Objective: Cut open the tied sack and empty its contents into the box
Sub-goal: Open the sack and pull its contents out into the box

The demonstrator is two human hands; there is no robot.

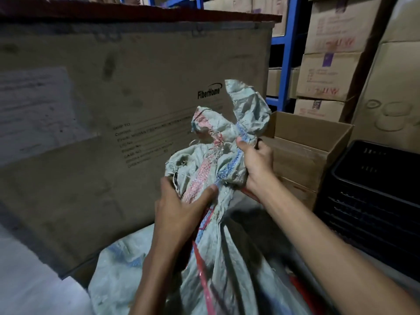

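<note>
Sack (213,258) contents: hidden from us by the woven cloth.
Sack base: cut off by the bottom edge.
Left hand (181,214) fingers: tucked behind the bunched neck, unseen.
Right hand (256,164) grip: we see something dark just past the knuckles but cannot tell what.
Open box (311,142) interior: hidden behind its near wall.
Large carton (113,114) shipping text: too blurred for us to read.

Pale grey-green woven sack (218,160) with red and blue stripes; brown open box (304,146) at three o'clock; black crate (372,201).
</note>
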